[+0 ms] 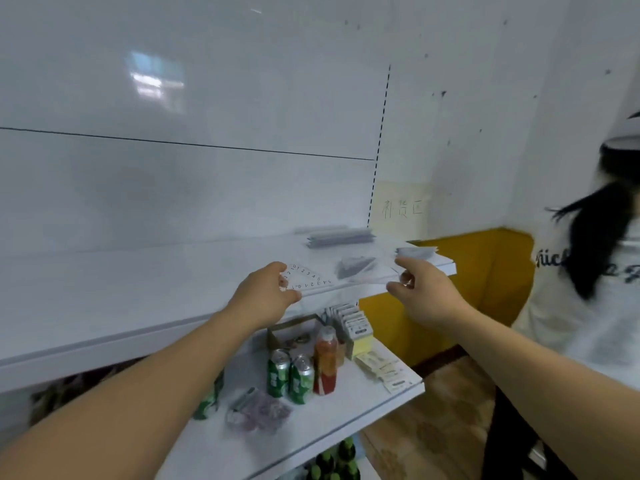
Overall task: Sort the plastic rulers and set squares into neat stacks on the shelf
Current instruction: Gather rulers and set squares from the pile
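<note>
A clear plastic set square (332,282) with printed numbers hangs just above the front edge of the white upper shelf (138,292). My left hand (266,296) pinches its left end, and my right hand (420,292) pinches its right end. Behind it on the shelf lie a flat stack of clear rulers (341,236), a small heap of clear pieces (355,266) and another little stack (415,251) near the shelf's right end.
A lower shelf (363,407) holds green cans (290,375), a red bottle (325,362), a cardboard box (287,332), card packs (356,323) and a plastic bag (258,410). A person in a white shirt (585,296) stands close on the right. Yellow wall base (478,271) lies behind.
</note>
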Tool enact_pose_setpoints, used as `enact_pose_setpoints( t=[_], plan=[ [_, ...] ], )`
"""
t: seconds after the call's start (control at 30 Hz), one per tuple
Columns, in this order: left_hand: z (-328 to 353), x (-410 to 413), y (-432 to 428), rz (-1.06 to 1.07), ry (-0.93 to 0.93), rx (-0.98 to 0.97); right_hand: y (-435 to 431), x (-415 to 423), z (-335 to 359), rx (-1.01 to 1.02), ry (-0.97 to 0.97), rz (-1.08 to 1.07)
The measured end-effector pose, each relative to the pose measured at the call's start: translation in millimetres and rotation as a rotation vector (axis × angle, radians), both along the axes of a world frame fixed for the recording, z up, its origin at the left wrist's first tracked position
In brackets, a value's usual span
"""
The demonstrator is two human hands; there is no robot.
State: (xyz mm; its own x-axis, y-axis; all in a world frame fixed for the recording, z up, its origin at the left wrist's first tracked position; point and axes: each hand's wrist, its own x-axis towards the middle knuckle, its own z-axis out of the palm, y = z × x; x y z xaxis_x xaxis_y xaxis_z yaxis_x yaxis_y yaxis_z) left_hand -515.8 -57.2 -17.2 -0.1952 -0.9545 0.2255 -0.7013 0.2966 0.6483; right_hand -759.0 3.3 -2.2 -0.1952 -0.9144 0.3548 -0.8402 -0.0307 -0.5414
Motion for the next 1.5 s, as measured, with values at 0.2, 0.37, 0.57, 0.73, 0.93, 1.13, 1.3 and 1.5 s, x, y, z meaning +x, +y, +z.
enact_pose_setpoints(
  t=[0.2, 0.37, 0.57, 0.73, 0.93, 1.13, 1.3, 1.5],
  plan=[
    [0, -35, -34, 0.099, -0.031, 0.011, -49, -31, -12, 0.038, -0.001, 0.054],
    [1, -45, -79, 0.144, 0.043, 0.009, -110, -43, -16, 0.045, 0.066, 0.133],
    [3, -78, -128, 0.138, 0.119, 0.044, -176, -66, -6, 0.213, 0.167, 0.286],
    [-2, -100, -140, 0.174, 0.099, 0.077, -210, -75, -3, 0.343, 0.279, 0.449],
    [-2, -130, -133, 0.234, 0.04, 0.075, -229, -102, -1, 0.342, 0.365, 0.548],
    [-1, -163, -121, 0.291, -0.069, 0.085, -243, -153, -9, 0.352, 0.574, 0.469],
    [-6, -174, -119, 0.323, -0.13, 0.135, -250, -161, -16, 0.328, 0.645, 0.508],
    [-6, -181, -117, 0.324, -0.208, 0.159, -255, -164, -11, 0.335, 0.654, 0.56]
  ],
)
